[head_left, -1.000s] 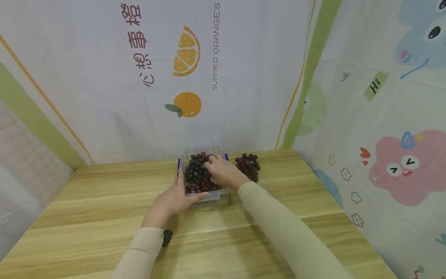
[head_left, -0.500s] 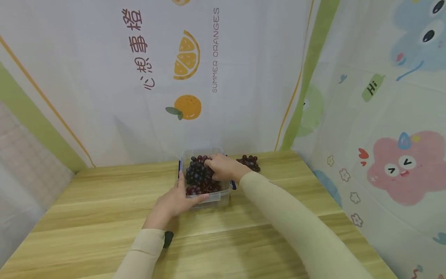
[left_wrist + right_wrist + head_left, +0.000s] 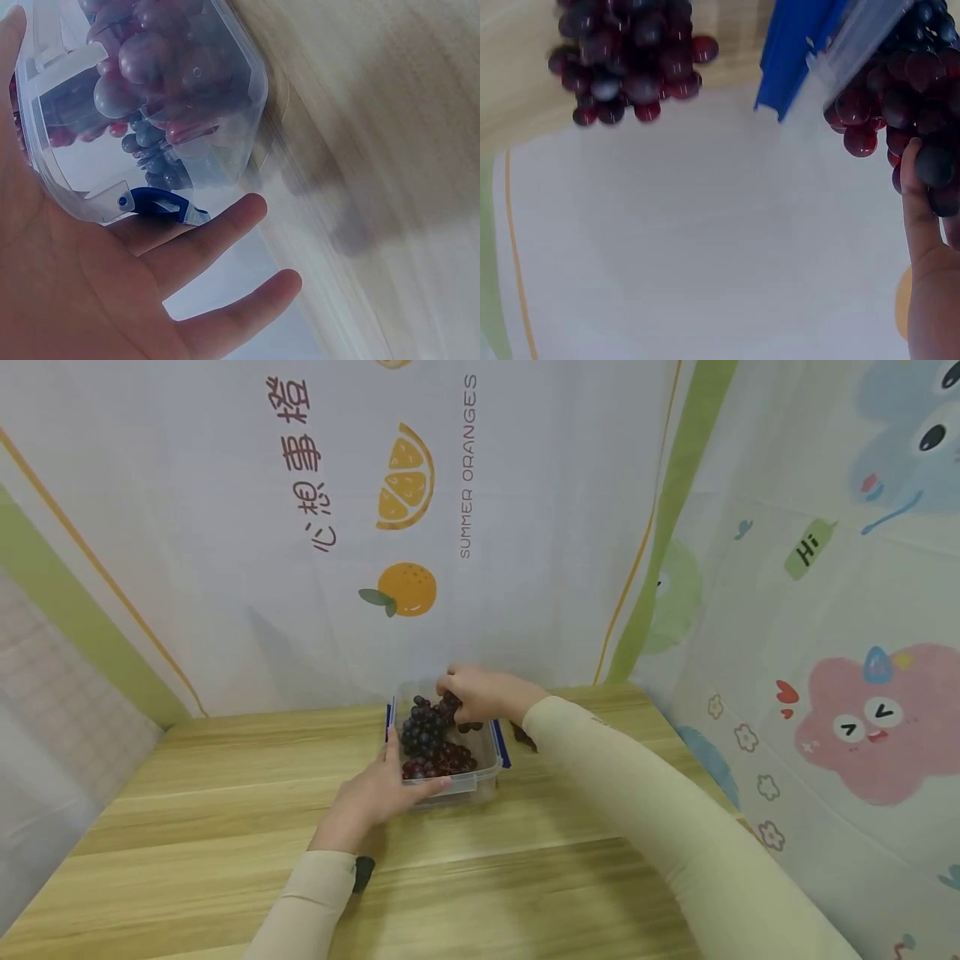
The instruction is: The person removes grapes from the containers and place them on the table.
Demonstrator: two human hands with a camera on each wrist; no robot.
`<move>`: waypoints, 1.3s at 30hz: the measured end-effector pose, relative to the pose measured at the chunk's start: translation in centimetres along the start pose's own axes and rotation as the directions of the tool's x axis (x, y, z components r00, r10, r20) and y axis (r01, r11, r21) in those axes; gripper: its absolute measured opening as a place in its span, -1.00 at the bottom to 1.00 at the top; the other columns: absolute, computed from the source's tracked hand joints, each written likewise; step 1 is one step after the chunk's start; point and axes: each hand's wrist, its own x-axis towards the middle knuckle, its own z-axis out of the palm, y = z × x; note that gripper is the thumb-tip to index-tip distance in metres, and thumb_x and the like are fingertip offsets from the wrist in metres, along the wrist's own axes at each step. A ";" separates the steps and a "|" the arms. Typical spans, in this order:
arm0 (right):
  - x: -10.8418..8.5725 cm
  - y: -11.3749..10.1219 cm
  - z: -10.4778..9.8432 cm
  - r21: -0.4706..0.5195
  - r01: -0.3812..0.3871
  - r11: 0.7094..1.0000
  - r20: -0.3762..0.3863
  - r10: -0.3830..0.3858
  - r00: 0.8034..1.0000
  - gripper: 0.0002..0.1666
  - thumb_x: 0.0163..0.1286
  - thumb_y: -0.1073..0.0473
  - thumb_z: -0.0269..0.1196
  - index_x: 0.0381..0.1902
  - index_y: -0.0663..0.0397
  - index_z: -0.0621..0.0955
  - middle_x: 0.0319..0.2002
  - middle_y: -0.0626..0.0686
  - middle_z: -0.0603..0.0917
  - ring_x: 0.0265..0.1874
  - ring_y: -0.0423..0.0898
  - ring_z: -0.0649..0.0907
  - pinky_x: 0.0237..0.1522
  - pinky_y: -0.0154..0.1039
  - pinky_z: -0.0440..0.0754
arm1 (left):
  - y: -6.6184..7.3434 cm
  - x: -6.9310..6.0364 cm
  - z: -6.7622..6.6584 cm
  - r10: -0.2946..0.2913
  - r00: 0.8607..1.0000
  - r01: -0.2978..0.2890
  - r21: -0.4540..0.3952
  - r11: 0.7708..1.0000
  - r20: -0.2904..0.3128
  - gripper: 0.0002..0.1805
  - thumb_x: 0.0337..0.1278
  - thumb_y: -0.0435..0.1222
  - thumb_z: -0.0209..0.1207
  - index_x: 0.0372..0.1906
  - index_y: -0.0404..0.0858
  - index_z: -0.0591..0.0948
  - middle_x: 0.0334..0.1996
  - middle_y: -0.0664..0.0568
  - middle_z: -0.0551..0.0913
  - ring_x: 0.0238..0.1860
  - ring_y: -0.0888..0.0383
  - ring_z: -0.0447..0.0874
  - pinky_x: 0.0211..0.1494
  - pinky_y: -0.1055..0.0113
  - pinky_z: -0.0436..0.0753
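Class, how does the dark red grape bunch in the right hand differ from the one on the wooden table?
The right hand grips the held bunch; no hand grips the table bunch. The held bunch is over or inside the clear plastic box; the table bunch lies beside it. Both have round, dark red grapes.

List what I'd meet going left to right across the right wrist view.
Green stripe → orange line → separate bunch of grapes → blue latch → held grapes. The right hand overlaps the held grapes, so it is left out of the order.
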 end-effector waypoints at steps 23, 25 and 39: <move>-2.3 -1.7 -6.5 -0.248 0.125 0.961 -0.027 -0.136 0.990 -0.56 0.48 0.21 0.34 0.28 0.10 0.62 0.11 0.12 0.64 0.06 0.02 0.64 0.17 -0.12 0.68 | 0.2 0.1 -0.1 -0.003 1.000 0.003 0.002 1.000 -0.005 0.63 -0.06 0.71 0.06 0.73 -0.24 -0.44 0.68 -0.41 0.09 0.12 -0.27 0.79 -0.50 0.18 0.55; -2.5 -1.9 -6.8 -0.259 0.129 0.957 -0.019 -0.139 0.990 -0.56 0.48 0.22 0.33 0.27 0.09 0.61 0.11 0.12 0.64 0.06 0.02 0.64 0.17 -0.12 0.67 | 0.2 0.0 -0.1 -0.004 1.000 0.004 0.001 1.000 -0.004 0.62 -0.05 0.71 0.07 0.73 -0.24 -0.44 0.67 -0.42 0.10 0.07 -0.26 0.81 -0.50 0.17 0.55; -4.9 -1.3 -9.8 -0.191 0.120 0.974 -0.025 -0.127 0.992 -0.59 0.37 0.30 0.32 0.18 0.14 0.62 0.01 0.13 0.61 -0.05 0.02 0.61 0.09 -0.10 0.67 | 0.2 0.0 0.0 -0.017 1.000 0.017 0.012 1.000 0.001 0.63 -0.06 0.72 0.05 0.73 -0.25 -0.43 0.66 -0.42 0.14 0.14 -0.30 0.78 -0.50 0.17 0.56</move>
